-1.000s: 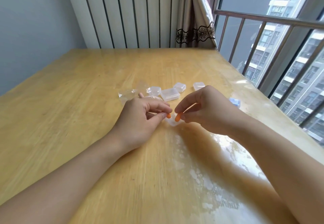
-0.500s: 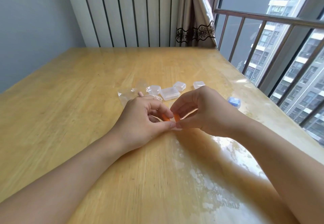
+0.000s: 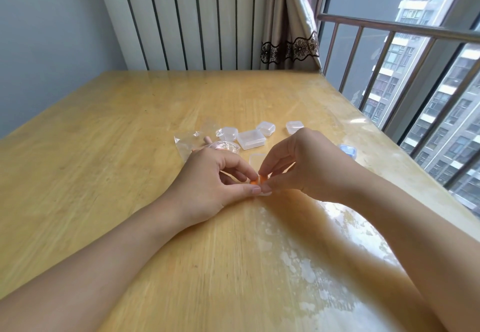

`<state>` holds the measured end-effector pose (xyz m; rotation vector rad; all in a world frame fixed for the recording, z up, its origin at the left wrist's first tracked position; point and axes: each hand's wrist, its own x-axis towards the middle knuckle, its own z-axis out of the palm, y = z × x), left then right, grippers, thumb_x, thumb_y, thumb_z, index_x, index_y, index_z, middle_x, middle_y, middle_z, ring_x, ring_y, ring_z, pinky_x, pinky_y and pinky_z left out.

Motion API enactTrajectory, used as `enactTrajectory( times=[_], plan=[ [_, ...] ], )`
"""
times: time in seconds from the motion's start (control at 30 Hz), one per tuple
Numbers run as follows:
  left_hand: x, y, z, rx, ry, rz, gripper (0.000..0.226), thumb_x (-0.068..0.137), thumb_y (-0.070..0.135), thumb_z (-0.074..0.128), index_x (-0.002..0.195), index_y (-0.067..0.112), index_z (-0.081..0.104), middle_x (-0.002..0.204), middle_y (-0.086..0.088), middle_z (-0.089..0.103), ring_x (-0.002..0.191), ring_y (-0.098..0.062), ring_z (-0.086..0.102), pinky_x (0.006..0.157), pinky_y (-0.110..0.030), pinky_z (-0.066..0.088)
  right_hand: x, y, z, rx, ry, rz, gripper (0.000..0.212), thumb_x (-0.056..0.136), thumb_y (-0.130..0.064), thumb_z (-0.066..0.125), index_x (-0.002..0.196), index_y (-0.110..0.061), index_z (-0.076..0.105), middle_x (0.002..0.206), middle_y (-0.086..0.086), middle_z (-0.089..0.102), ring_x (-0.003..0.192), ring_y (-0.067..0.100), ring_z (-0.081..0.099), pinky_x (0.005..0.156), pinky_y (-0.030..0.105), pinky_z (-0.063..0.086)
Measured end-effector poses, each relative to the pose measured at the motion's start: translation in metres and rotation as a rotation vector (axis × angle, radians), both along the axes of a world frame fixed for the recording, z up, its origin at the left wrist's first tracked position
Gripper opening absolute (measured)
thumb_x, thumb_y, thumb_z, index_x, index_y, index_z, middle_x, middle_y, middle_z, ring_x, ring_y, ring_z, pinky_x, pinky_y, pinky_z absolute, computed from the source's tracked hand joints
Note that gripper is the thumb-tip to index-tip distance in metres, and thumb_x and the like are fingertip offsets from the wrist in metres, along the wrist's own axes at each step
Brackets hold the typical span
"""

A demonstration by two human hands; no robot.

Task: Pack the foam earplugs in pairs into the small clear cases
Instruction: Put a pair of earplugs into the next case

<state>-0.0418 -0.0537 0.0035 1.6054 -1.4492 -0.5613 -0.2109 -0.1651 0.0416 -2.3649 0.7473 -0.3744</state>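
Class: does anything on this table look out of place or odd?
One blue case sits apart at the right, behind the right hand, while the clear cases cluster together. Nothing looks spilled or damaged.

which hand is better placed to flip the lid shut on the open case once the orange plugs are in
Right, probably. The raised lid stands just beyond the right hand fingertips, while the left hand sits nearer, pinching the orange earplugs at the case with its thumb low.

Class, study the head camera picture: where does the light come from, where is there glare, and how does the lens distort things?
Head view: daylight enters through the window on the right; glare whitens the table by the right forearm; the wide lens bows the railing bars and table edges.
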Motion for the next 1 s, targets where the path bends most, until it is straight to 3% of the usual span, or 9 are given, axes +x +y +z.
enactTrajectory(
  times=[0.1,0.2,0.37,0.5,0.53,0.6,0.67,0.77,1.0],
  plan=[
    [0.001,0.001,0.004,-0.015,-0.037,-0.044,0.016,0.072,0.035,0.086,0.086,0.031,0.08,0.091,0.009,0.077,0.072,-0.01,0.075,0.114,-0.067,0.03,0.0,0.001,0.0,-0.025,0.015,0.015,0.013,0.074,-0.02,0.09,0.084,-0.022,0.083,0.072,-0.013,0.076,0.073,-0.004,0.071,0.062,0.008,0.051],
    [0.0,0.002,0.007,-0.036,-0.079,-0.069,0.008,0.078,0.032,0.08,0.084,0.026,0.081,0.096,0.015,0.077,0.079,0.001,0.073,0.113,-0.067,0.032,0.001,0.002,0.0,-0.065,0.043,0.063,0.01,0.077,-0.028,0.087,0.087,-0.026,0.084,0.083,-0.007,0.078,0.08,0.001,0.071,0.073,0.025,0.058],
    [-0.003,-0.002,0.0,-0.064,-0.094,-0.028,0.007,0.075,0.031,0.079,0.078,0.025,0.079,0.088,0.011,0.077,0.076,-0.01,0.073,0.109,-0.065,0.037,-0.001,0.001,0.0,-0.071,0.044,0.073,0.013,0.077,-0.024,0.088,0.089,-0.025,0.084,0.088,-0.003,0.076,0.082,0.01,0.07,0.077,0.034,0.059],
    [-0.007,-0.004,-0.002,-0.057,0.004,0.025,0.012,0.071,0.019,0.089,0.072,0.021,0.078,0.073,0.006,0.077,0.063,-0.004,0.071,0.09,-0.024,0.05,0.001,-0.001,-0.002,-0.045,0.013,0.051,0.012,0.074,-0.022,0.089,0.085,-0.024,0.083,0.08,-0.005,0.077,0.077,0.006,0.071,0.072,0.026,0.059],
    [-0.007,-0.004,-0.002,-0.055,0.003,0.025,0.011,0.072,0.019,0.089,0.072,0.022,0.078,0.073,0.007,0.077,0.066,-0.003,0.072,0.099,-0.024,0.045,0.001,-0.002,-0.002,-0.032,0.007,0.05,0.013,0.073,-0.023,0.089,0.085,-0.023,0.083,0.078,-0.007,0.077,0.076,0.004,0.072,0.07,0.023,0.059],
    [-0.004,-0.004,-0.001,-0.074,-0.048,0.026,0.008,0.074,0.023,0.087,0.074,0.024,0.079,0.077,0.008,0.077,0.076,-0.006,0.073,0.124,-0.036,0.016,-0.001,-0.003,-0.001,-0.006,0.004,0.042,0.021,0.07,-0.028,0.091,0.088,-0.022,0.083,0.075,-0.011,0.076,0.076,0.001,0.072,0.066,0.017,0.057],
    [-0.002,-0.003,-0.001,-0.07,-0.067,0.001,0.007,0.076,0.029,0.086,0.077,0.026,0.08,0.081,0.008,0.077,0.081,-0.009,0.072,0.126,-0.046,0.003,-0.004,-0.004,0.002,0.003,-0.009,0.026,0.029,0.067,-0.032,0.093,0.091,-0.021,0.082,0.076,-0.014,0.075,0.076,0.001,0.073,0.063,0.017,0.057],
    [-0.003,-0.002,-0.001,-0.048,-0.074,-0.029,0.014,0.075,0.037,0.086,0.081,0.025,0.08,0.086,0.009,0.075,0.078,-0.007,0.071,0.115,-0.069,0.024,-0.009,-0.013,0.007,0.005,-0.168,-0.051,0.029,0.071,-0.031,0.091,0.094,-0.017,0.08,0.084,-0.007,0.077,0.071,0.015,0.074,0.06,0.037,0.062],
    [-0.003,0.001,-0.001,-0.051,-0.073,-0.05,0.023,0.066,0.039,0.087,0.086,0.031,0.077,0.089,0.01,0.073,0.076,-0.01,0.072,0.109,-0.069,0.035,-0.001,-0.015,-0.011,-0.073,-0.013,-0.005,0.04,0.087,-0.025,0.079,0.125,-0.017,0.07,0.104,-0.007,0.073,0.088,0.008,0.072,0.082,0.03,0.059]
  ],
)
